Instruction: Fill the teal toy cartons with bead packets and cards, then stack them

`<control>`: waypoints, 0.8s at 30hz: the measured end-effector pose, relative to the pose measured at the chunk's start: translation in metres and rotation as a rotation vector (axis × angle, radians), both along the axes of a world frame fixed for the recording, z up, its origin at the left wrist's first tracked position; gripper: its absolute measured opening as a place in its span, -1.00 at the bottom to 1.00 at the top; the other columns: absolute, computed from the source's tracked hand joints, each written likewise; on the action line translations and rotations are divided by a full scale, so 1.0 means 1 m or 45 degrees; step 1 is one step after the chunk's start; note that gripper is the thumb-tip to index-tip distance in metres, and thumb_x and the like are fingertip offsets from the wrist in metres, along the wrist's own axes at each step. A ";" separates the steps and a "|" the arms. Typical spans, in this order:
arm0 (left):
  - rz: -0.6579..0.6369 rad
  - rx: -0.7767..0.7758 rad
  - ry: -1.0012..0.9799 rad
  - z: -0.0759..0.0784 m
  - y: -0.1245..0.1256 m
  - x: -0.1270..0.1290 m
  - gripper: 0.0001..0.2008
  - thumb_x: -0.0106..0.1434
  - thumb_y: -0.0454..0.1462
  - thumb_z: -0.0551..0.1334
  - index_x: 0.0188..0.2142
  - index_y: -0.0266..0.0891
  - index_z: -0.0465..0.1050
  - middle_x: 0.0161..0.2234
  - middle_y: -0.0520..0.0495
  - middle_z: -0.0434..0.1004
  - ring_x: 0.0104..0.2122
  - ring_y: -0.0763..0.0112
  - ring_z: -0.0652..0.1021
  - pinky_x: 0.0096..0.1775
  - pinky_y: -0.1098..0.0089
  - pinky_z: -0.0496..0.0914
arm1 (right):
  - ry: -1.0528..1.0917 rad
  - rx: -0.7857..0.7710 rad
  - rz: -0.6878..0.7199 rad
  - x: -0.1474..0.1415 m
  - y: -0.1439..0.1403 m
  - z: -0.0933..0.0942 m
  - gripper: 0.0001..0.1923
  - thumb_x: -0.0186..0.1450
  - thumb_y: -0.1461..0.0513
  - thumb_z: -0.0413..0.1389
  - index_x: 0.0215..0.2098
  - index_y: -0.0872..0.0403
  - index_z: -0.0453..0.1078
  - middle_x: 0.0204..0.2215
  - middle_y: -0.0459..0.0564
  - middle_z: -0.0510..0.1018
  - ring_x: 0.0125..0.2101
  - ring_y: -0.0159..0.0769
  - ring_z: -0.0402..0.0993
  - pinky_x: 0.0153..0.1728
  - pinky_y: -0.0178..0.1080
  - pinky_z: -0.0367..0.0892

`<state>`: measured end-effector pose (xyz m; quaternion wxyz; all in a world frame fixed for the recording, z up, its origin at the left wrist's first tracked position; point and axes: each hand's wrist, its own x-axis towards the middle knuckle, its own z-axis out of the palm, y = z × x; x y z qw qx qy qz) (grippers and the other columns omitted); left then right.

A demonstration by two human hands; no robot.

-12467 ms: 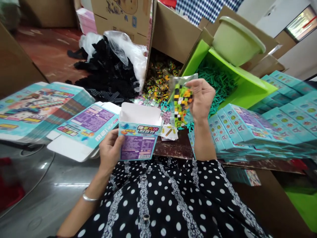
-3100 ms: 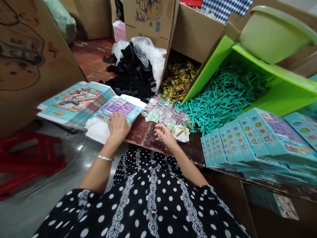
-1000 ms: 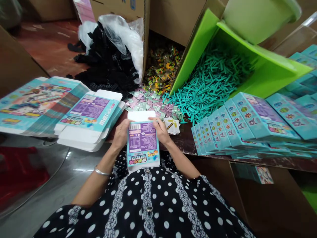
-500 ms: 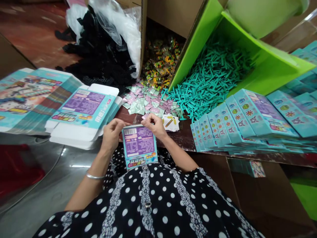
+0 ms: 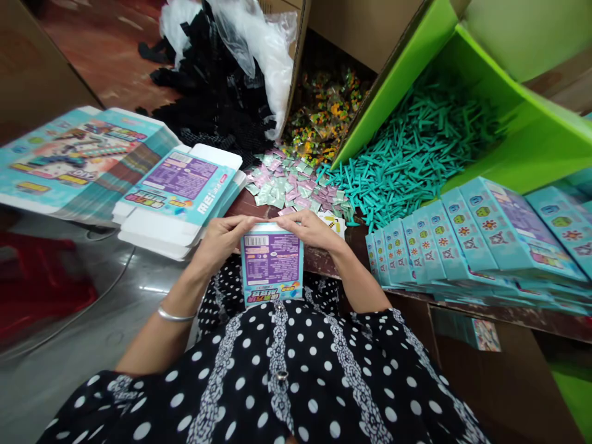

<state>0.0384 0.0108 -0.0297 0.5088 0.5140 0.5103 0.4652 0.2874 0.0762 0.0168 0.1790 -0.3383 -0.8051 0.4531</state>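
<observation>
Top flap of the small teal box [image 5: 272, 266], open a second ago, now pressed flat: left hand [image 5: 221, 239] and right hand [image 5: 311, 229] clamp its far edge; box closed.

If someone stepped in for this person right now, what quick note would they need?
Left hand and right hand: both grip the small teal box, fingers meeting over its top end.
Box: upright against the lap at the table edge, purple panel facing up.
Nearby: flat unfolded cartons to the left; little sachets, bead bags and teal sticks ahead; row of finished boxes to the right.
Done: box folded into shape, top looks pressed shut.
Left: it has not joined the finished row; whether it is filled cannot be seen.
</observation>
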 end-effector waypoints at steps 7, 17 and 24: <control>-0.316 0.237 -0.032 -0.016 -0.012 -0.022 -0.45 0.30 0.02 0.56 0.24 0.01 0.71 0.29 -0.17 0.67 0.30 -0.06 0.61 0.36 0.06 0.49 | -0.094 0.093 -0.071 0.005 -0.031 0.001 -0.52 0.63 -0.08 0.03 0.28 -0.16 0.65 0.21 -0.04 0.72 0.22 -0.13 0.63 0.23 -0.12 0.45; -0.401 0.438 0.193 -0.016 -0.010 -0.024 -0.54 0.52 0.04 0.36 0.31 0.02 0.65 0.27 -0.15 0.68 0.26 0.02 0.63 0.35 0.10 0.49 | -0.288 0.048 0.302 0.011 0.004 0.019 -0.44 0.66 -0.10 -0.07 0.39 -0.10 0.56 0.31 -0.04 0.65 0.23 -0.13 0.60 0.26 -0.12 0.42; -0.383 0.401 0.160 -0.028 -0.019 -0.026 -0.55 0.49 0.07 0.37 0.25 -0.01 0.68 0.21 -0.16 0.69 0.19 0.05 0.65 0.31 0.12 0.50 | -0.609 0.329 0.068 0.006 -0.045 0.019 -0.26 0.62 -0.18 0.04 0.64 -0.11 0.17 0.27 0.21 0.59 0.16 0.10 0.56 0.26 0.14 0.38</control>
